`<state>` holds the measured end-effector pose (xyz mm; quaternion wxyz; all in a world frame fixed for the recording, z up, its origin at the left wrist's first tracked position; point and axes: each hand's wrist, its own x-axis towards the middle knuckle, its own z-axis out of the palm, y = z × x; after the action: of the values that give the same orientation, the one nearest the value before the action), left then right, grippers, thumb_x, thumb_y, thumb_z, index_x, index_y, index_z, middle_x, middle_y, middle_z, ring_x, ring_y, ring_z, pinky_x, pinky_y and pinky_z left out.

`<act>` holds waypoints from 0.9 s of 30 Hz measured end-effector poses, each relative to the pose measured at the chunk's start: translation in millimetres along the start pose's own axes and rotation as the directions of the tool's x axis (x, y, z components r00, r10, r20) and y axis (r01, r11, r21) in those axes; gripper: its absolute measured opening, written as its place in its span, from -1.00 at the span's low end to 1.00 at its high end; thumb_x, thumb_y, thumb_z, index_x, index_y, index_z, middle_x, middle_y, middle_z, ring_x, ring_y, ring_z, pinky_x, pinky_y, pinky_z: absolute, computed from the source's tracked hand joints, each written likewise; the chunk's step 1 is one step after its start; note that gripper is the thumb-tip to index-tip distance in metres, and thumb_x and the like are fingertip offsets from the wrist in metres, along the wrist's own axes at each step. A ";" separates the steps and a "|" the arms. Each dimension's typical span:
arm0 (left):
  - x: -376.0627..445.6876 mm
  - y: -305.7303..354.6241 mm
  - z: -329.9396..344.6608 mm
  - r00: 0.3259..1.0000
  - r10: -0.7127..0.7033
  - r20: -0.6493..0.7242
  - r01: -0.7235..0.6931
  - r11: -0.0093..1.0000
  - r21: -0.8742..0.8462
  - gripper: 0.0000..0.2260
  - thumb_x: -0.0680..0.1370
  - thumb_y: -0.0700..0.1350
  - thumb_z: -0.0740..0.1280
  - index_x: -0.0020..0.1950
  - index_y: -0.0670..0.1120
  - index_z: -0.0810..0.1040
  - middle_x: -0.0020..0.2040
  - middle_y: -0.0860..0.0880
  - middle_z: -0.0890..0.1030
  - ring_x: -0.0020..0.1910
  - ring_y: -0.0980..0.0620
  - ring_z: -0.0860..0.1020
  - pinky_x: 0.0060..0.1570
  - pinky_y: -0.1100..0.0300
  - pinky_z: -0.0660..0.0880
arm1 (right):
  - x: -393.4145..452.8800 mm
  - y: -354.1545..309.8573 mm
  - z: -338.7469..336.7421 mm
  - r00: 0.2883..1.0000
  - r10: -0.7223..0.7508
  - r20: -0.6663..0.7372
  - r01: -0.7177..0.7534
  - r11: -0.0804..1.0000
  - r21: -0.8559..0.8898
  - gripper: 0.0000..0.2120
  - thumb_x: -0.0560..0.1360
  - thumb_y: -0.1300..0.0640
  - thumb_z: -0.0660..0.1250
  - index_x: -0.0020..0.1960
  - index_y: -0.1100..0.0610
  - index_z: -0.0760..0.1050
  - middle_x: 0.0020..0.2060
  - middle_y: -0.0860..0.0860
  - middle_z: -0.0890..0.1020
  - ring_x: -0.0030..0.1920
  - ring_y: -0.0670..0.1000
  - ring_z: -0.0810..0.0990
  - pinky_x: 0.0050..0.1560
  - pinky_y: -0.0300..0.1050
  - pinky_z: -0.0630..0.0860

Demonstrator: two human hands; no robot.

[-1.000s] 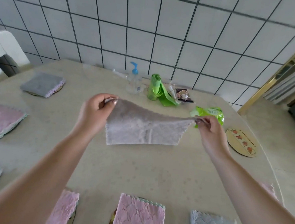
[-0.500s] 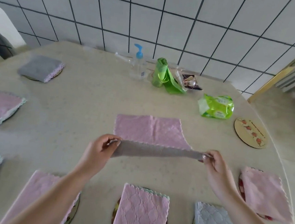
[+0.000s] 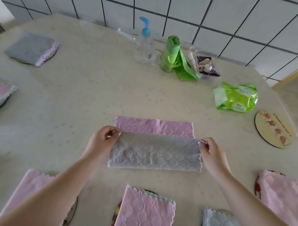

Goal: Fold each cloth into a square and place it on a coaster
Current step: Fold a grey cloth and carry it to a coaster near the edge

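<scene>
- Cloth in play is the grey-and-pink quilted microfibre cloth (image 3: 155, 152), lying flat near the middle of the beige speckled tabletop (image 3: 96, 90), a bit toward the near edge. The grey half is folded over the pink one, with a pink strip showing along the far side.
- Left hand (image 3: 101, 142) pinches the far left corner of the grey flap between thumb and curled fingers. Right hand (image 3: 211, 152) does the same on the far right corner.
- My read: we're on the first fold, halving the cloth lengthwise. The grey edge isn't lined up with the pink edge yet, so I'd guess the next move is to carry those two corners further away until the edges meet, then fold it sideways to get a square.
- After that it needs a home. The only bare one I can spot is the round wooden coaster with fruit print (image 3: 274, 129) by the right edge.
- Everything else already looks taken: the folded grey cloth (image 3: 31, 48) at the far left corner, plus the pink folded cloth (image 3: 144, 215) at the near edge.
- Hard to tell: the near-edge coasters are mostly buried under their cloths, and a couple of cloths at the left edge are cut off. The clutter beside the clear pump bottle with blue nozzle (image 3: 144, 42) and green bag roll (image 3: 174, 59) at the far edge is too blurry for me to name.
</scene>
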<state>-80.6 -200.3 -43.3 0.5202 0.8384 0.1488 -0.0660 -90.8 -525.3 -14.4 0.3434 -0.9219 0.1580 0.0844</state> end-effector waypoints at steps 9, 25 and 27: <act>43.4 10.2 7.8 0.998 -0.005 -0.068 0.017 0.984 0.177 -0.96 0.53 -0.04 0.32 -0.11 0.04 0.53 -0.24 0.18 0.55 -0.25 0.12 0.52 -0.31 0.25 0.37 | 56.9 -11.2 14.1 1.000 -0.003 0.022 0.006 0.995 -0.102 -0.83 0.56 0.08 0.17 0.06 0.11 0.48 -0.09 0.19 0.62 -0.06 0.23 0.57 -0.10 0.01 0.47; 69.1 16.4 9.5 0.999 -0.009 -0.048 0.024 0.947 0.321 -0.86 0.53 0.03 0.31 -0.07 -0.02 0.55 -0.19 0.08 0.59 -0.26 0.09 0.53 -0.26 0.15 0.47 | 80.9 -15.2 22.5 0.999 0.037 -0.036 -0.045 0.969 -0.242 -0.81 0.57 -0.02 0.14 0.03 0.07 0.44 -0.13 0.16 0.62 -0.13 0.21 0.55 -0.25 -0.07 0.39; 71.0 17.5 9.1 0.999 -0.025 -0.037 0.036 0.946 0.323 -0.87 0.53 0.02 0.31 -0.06 -0.03 0.54 -0.20 0.09 0.57 -0.27 0.13 0.51 -0.27 0.18 0.45 | 81.4 -17.4 22.8 0.996 0.059 -0.069 -0.075 0.966 -0.248 -0.81 0.56 -0.03 0.16 0.02 0.07 0.43 -0.12 0.15 0.62 -0.14 0.20 0.53 -0.25 -0.09 0.36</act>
<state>-7.3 -202.8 -51.3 0.3721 0.9109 0.1572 -0.0840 -9.6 -516.8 -42.5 0.2160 -0.9543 0.1876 0.0868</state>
